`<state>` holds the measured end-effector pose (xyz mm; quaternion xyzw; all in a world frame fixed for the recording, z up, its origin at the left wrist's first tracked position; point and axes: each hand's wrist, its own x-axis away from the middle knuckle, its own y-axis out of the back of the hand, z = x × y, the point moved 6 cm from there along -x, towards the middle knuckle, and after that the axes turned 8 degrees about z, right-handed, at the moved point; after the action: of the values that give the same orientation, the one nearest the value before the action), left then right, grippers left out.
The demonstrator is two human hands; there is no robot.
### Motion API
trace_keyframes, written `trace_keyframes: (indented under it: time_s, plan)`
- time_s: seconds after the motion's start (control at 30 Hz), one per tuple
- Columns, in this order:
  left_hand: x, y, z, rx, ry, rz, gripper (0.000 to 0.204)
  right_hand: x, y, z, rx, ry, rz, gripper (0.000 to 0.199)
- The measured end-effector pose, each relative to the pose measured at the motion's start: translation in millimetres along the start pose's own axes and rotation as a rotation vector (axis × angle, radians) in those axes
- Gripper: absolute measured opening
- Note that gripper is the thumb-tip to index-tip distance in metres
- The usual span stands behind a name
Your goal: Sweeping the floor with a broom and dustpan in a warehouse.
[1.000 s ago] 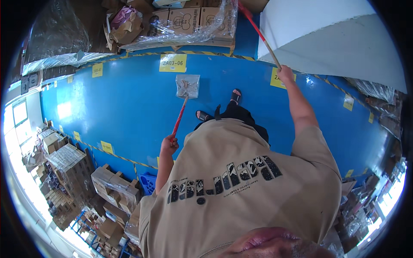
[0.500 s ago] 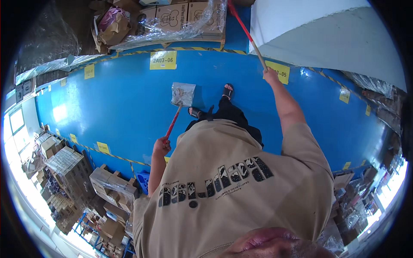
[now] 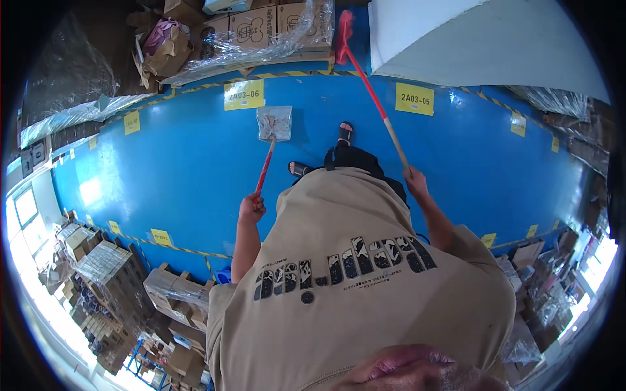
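My left hand (image 3: 252, 208) is closed around the handle of a long-handled dustpan (image 3: 285, 134). Its handle is red with a wooden-coloured part near the pan. Paper-like scraps or dust seem to lie in the pale pan, which rests on the blue floor ahead of my feet. My right hand (image 3: 415, 182) grips the wooden end of a broom (image 3: 372, 94) with a red upper shaft. At the far end, the red broom head (image 3: 344, 39) reaches the gap between a pallet of wrapped boxes and a white slanted structure.
Film-wrapped cartons (image 3: 257, 29) stand on a pallet at the far side, with a torn paper bag (image 3: 166, 49) beside them. The white structure (image 3: 482, 45) is at far right. Yellow labels (image 3: 415, 99) and striped tape mark the floor. Stacked boxes (image 3: 111, 267) line the near left.
My right hand has drawn back toward my body with the broom, bringing its red head into fuller view. The dustpan has shifted slightly farther from my feet; my left hand still grips it.
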<state>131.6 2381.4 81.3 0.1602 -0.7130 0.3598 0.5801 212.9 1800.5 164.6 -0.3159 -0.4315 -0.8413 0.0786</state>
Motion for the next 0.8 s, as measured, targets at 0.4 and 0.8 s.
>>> trace_keyframes:
  time_s: [0.4,0.8]
  plan:
    - [25,-14,14,-0.008,-0.021,-0.011,0.008,-185,-7,75,-0.051,-0.066,-0.038,0.04]
    - [11,-3,20,0.007,0.038,-0.058,0.008,-98,-45,38,-0.324,-0.198,0.065,0.035]
